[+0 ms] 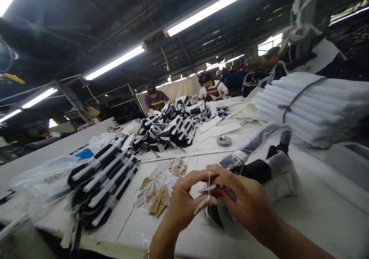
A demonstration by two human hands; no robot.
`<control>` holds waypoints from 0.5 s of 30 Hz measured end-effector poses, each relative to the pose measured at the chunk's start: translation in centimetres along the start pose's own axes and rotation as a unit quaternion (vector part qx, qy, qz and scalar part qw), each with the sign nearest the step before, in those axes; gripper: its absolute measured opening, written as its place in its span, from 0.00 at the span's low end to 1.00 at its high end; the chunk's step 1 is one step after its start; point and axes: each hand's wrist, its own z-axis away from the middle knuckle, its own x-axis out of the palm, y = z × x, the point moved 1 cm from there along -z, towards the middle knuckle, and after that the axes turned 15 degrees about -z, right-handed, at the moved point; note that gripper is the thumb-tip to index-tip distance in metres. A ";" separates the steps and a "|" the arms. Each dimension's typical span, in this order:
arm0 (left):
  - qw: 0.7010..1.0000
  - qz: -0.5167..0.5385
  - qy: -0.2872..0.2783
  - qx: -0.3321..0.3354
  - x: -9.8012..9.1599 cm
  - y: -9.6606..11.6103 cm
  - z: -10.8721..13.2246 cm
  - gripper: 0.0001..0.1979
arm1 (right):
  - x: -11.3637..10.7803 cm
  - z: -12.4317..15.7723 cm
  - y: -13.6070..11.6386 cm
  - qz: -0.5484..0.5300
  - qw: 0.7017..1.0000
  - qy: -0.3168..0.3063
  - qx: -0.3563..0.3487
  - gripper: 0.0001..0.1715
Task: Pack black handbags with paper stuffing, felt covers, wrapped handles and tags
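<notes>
Near the front of the table, my left hand point(186, 195) and my right hand point(245, 193) meet with fingertips closed together. Between them is a small pale hang tag point(206, 190), seen nearly edge-on, with a thin white string point(209, 177) stretched upright across it. Just behind my right hand lies a black bag point(259, 170) with a wrapped strap and a gold-coloured buckle; my hand hides part of it. Left of my hands is a loose pile of brown and white tags point(161, 186) with strings.
Stacked black pieces with white wrapping point(105, 184) lie at the left, with a larger heap point(170, 126) behind. A grey coil point(223, 140) sits mid-table. At right are a tied bundle of white rolls point(314, 105) and a grey bin point(348, 163). Two people work across the table.
</notes>
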 end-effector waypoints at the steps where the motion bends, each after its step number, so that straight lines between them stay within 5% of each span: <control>1: 0.999 -0.047 0.003 0.010 0.0 0.5 0.1 0.21 | 0.0 -0.2 -0.1 0.004 1.000 -0.012 0.009 0.27; 4: 0.984 -0.169 0.016 0.051 0.3 1.5 0.6 0.25 | -0.2 -0.4 -0.2 -0.011 1.000 -0.022 0.014 0.32; 8: 0.969 -0.233 0.059 0.059 0.9 1.7 1.2 0.21 | -0.6 0.1 0.1 -0.056 0.998 0.004 -0.024 0.27; 15: 0.960 -0.117 0.243 -0.069 1.8 0.8 3.7 0.12 | -0.6 1.9 0.7 -0.064 0.996 0.039 -0.049 0.25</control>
